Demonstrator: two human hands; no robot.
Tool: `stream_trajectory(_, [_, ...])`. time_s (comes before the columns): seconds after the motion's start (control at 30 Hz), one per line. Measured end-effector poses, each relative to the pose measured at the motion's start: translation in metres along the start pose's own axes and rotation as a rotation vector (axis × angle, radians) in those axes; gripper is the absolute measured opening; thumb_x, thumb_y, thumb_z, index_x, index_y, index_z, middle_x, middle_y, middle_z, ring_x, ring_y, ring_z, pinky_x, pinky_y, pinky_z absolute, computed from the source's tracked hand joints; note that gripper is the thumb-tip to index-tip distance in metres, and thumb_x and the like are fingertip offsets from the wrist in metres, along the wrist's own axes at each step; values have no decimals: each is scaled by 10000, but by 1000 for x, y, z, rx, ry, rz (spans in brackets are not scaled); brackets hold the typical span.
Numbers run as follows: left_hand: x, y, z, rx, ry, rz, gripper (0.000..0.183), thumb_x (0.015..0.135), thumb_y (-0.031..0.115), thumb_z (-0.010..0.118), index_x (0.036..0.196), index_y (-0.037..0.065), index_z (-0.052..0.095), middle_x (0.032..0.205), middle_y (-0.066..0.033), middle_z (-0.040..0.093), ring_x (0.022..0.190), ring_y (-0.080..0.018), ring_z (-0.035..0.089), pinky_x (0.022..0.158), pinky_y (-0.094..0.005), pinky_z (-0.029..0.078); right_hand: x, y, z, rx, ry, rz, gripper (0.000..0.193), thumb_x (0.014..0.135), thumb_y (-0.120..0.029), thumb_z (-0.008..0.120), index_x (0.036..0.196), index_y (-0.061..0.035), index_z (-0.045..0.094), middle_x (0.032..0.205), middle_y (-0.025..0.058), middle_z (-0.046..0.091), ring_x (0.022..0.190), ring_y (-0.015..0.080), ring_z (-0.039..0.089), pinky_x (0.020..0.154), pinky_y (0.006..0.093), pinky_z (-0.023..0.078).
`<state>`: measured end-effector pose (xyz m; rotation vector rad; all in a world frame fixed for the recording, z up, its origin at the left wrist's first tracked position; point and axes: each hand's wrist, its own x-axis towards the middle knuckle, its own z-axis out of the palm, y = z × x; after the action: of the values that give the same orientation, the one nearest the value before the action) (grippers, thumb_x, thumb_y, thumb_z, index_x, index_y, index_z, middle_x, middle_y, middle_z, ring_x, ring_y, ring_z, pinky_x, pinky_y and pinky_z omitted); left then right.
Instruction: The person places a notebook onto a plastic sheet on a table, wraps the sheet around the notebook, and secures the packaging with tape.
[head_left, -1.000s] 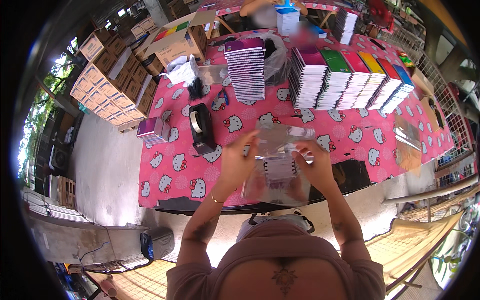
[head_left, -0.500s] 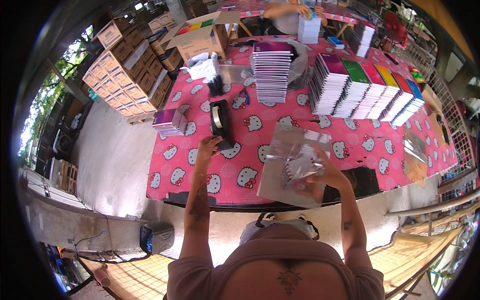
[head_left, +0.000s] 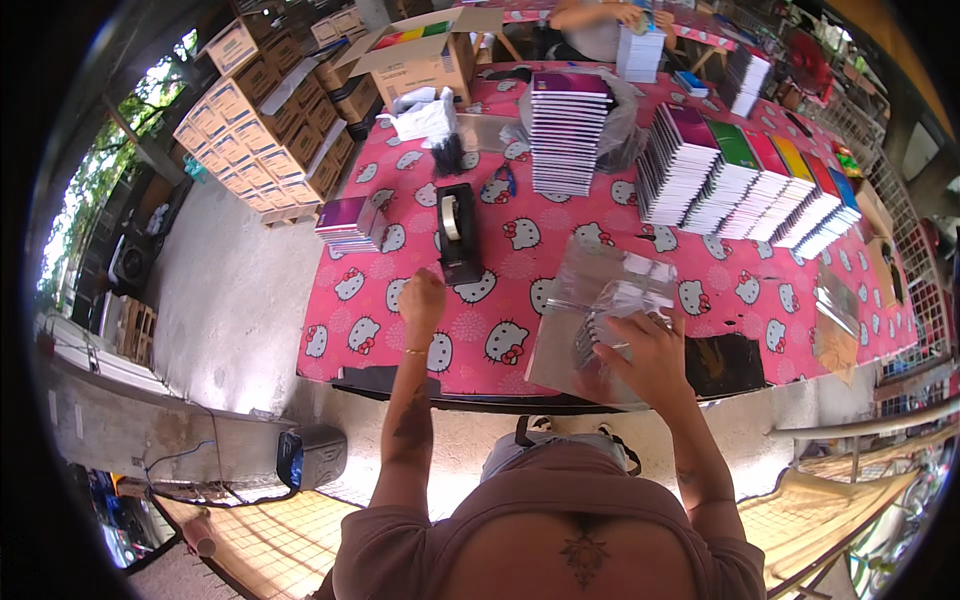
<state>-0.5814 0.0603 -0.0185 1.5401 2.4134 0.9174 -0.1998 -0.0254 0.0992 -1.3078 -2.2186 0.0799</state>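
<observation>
My left hand (head_left: 422, 303) is closed, fingers curled together, just in front of the near end of a black tape dispenser (head_left: 461, 262). Whatever its fingertips may pinch is too small to make out. Fingers spread, my right hand (head_left: 650, 352) lies over a crumpled clear plastic wrapper (head_left: 625, 297). Under the plastic, part of a spiral-bound edge shows; the rest is hidden by glare and my hand. A grey-brown flat sheet (head_left: 553, 350) lies beneath, near the table's front edge.
A short pile of purple notebooks (head_left: 345, 222) sits at left, a tall purple-topped stack (head_left: 568, 140) behind. Colourful notebook stacks (head_left: 735, 175) stand at right. Scissors (head_left: 498, 183) lie past the dispenser. Cartons (head_left: 265, 140) are piled far left. Another person (head_left: 590, 30) works across the table.
My left hand has drawn back from the tape dispenser's end and closed. My right hand has come down flatter on the plastic. The view has shifted slightly.
</observation>
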Motion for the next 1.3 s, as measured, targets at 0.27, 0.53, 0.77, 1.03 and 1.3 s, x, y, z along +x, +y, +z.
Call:
stream_trajectory(0.27, [-70, 132, -7, -965, -833, 620, 216, 887, 0, 688, 1095, 31, 638, 940, -18, 639, 903, -105, 622, 783, -272, 510, 11, -1, 5, -45, -42, -1, 352, 785, -372, 750, 1059, -152, 734, 896, 12, 696, 868, 212, 662, 991, 434, 354])
stream_trajectory(0.53, [-61, 170, 0, -756, -703, 965, 252, 829, 45, 748, 1069, 120, 742, 1211, -74, 575, 1171, -239, 526, 969, -374, 452, 17, 2, -15, -33, -105, -115, 274, 747, -325, 783, 980, -188, 738, 909, 2, 671, 916, 232, 651, 946, 455, 392])
stream_trajectory(0.77, [-65, 181, -7, -629, -635, 962, 207, 797, 33, 763, 961, 159, 781, 1431, -76, 470, 1337, -263, 406, 1095, -416, 348, -24, 88, -22, 443, 41, 169, 586, 623, -289, 903, 1096, -101, 610, 1146, 77, 565, 1082, 291, 570, 972, 423, 404])
stream_trajectory(1.03, [-87, 211, 27, -445, -400, 1159, 200, 772, 117, 776, 941, 223, 781, 1512, -77, 400, 1393, -374, 337, 1128, -556, 277, -38, 100, 34, 282, -192, -208, 594, 674, -314, 837, 1234, -207, 670, 1395, 58, 466, 1330, 305, 402, 1067, 531, 331])
stream_trajectory(1.3, [-114, 223, 44, -296, -216, 849, 751, 779, 201, 814, 1451, 211, 479, 1527, -221, 351, 1404, -397, 349, 1120, -576, 322, -36, 106, 45, 655, -210, -94, 512, 731, -349, 818, 1198, -178, 698, 1443, 150, 380, 1357, 322, 345, 1097, 504, 314])
